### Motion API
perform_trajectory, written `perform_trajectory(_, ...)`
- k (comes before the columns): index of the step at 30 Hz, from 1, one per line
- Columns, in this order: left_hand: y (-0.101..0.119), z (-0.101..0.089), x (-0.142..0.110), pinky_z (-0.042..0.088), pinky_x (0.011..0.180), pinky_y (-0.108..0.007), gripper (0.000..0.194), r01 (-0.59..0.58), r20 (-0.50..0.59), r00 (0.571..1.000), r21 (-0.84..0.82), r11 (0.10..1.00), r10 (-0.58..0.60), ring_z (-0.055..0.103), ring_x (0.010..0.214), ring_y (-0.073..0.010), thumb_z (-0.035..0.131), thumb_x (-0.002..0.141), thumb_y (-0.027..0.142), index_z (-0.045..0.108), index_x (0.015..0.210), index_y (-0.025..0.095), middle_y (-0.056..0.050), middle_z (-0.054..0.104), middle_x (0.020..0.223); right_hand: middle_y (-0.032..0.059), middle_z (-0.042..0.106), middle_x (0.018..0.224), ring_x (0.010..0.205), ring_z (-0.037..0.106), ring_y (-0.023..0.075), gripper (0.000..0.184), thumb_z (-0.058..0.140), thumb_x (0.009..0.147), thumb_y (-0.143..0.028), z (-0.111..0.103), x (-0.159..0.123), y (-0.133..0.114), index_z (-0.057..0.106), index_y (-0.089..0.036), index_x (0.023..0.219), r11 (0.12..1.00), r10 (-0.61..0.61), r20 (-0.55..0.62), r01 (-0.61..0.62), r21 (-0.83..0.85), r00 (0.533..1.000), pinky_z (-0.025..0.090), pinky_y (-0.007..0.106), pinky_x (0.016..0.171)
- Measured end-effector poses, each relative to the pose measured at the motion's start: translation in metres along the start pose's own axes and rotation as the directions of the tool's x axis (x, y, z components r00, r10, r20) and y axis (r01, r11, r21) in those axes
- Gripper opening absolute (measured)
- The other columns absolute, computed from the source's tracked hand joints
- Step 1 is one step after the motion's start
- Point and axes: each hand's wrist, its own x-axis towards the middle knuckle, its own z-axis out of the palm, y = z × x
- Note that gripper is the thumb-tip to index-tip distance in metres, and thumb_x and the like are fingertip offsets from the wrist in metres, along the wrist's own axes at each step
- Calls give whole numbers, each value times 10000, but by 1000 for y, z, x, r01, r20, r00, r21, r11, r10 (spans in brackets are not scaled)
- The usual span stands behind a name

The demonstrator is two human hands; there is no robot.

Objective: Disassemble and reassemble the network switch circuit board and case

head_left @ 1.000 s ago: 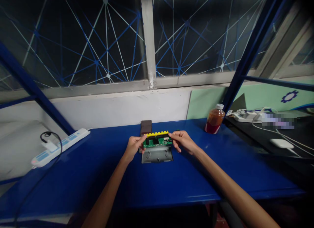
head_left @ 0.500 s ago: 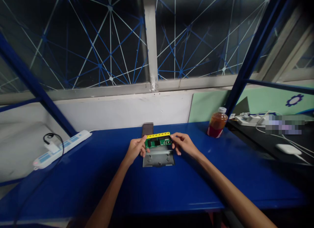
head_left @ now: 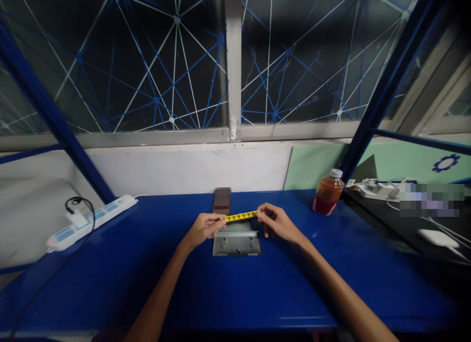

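Between both hands I hold a circuit board by its ends, its yellow connector strip [head_left: 241, 216] with a row of dark openings turned up toward me. The board's green face does not show from this angle. My left hand [head_left: 206, 227] is closed on the left end, thumb and fingers pinching it. At the other end my right hand [head_left: 275, 221] pinches with thumb and forefinger. Just below the board, apart from it, an open grey metal casing [head_left: 237, 246] lies on the blue table [head_left: 228, 293], with small raised posts inside.
Behind the casing lies a dark flat object [head_left: 222, 200], partly blurred out. A bottle of reddish drink [head_left: 328, 192] stands at the back right. At the left is a white power strip [head_left: 106, 215] with a black cable. A white charger [head_left: 437, 237] rests on the dark surface at right.
The board has tipped in my hands: its green face with components showed before, and now just the yellow strip does. Both hands keep hold. The view has shifted slightly.
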Motion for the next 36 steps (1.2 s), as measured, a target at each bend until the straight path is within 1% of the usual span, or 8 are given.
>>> perform_trajectory(2, 2, -4, -2, 315, 446, -191, 477, -6, 44, 999, 59, 998, 3, 435, 474, -90, 658, 760, 397, 647, 1139, 107, 1, 557, 573, 17, 615, 782, 426, 572, 94, 390, 623, 769, -533, -3, -2, -3, 536, -178, 908, 1000, 5, 50, -4, -16, 999, 401, 190, 327)
perform_trajectory(5, 4, -8, -4, 300, 457, -181, 609, -47, 93, 995, 172, 984, 32, 414, 503, -71, 735, 679, 366, 594, 1224, 133, 7, 554, 680, 20, 600, 864, 464, 576, 93, 436, 726, 681, -482, -8, -5, -7, 544, -190, 949, 999, 12, 111, -7, -52, 994, 423, 207, 366)
perform_trajectory(8, 5, -10, -6, 347, 492, -191, 688, -105, 132, 989, 300, 948, 68, 459, 563, -98, 747, 655, 392, 553, 1273, 159, 11, 547, 701, 23, 606, 902, 548, 584, 114, 535, 773, 628, -456, -11, -7, -9, 570, -202, 1054, 976, -35, 127, 61, -211, 991, 459, 242, 472)
perform_trajectory(11, 8, -11, -8, 405, 576, -223, 668, -192, 166, 977, 436, 879, 131, 516, 678, -148, 755, 621, 426, 594, 1222, 182, 2, 540, 733, 24, 637, 876, 683, 589, 161, 546, 776, 612, -475, -11, -9, -12, 626, -202, 1060, 898, -96, 171, 160, -411, 981, 450, 271, 599)
perform_trajectory(13, 10, -11, -10, 430, 643, -258, 628, -225, 193, 970, 485, 845, 148, 529, 728, -166, 756, 601, 442, 627, 1164, 192, -13, 540, 801, 17, 648, 831, 681, 577, 164, 542, 763, 613, -500, -10, -11, -15, 638, -198, 1045, 861, -81, 218, 179, -476, 973, 417, 264, 588)
perform_trajectory(19, 10, -10, -14, 417, 822, -363, 637, -222, 250, 964, 586, 779, 87, 504, 980, -261, 763, 551, 478, 613, 1126, 249, -60, 528, 1067, 46, 629, 915, 745, 567, 187, 594, 765, 565, -562, -2, -14, -13, 628, -192, 1009, 734, -93, 290, 262, -626, 952, 392, 282, 645)
perform_trajectory(22, 7, -7, -15, 398, 847, -377, 659, -212, 249, 966, 639, 740, 63, 479, 1008, -274, 786, 519, 480, 609, 1116, 263, -59, 507, 1100, 60, 598, 953, 740, 559, 190, 655, 760, 543, -602, 2, -15, -10, 617, -191, 1032, 678, -80, 307, 277, -680, 948, 392, 287, 635)
perform_trajectory(36, 1, -3, -15, 336, 913, -417, 730, -212, 247, 968, 713, 669, 43, 456, 1033, -290, 820, 468, 522, 610, 1123, 279, -56, 487, 1097, 83, 582, 987, 749, 575, 213, 720, 737, 562, -642, 5, -17, -12, 615, -179, 1100, 595, -14, 345, 285, -751, 938, 404, 307, 626)
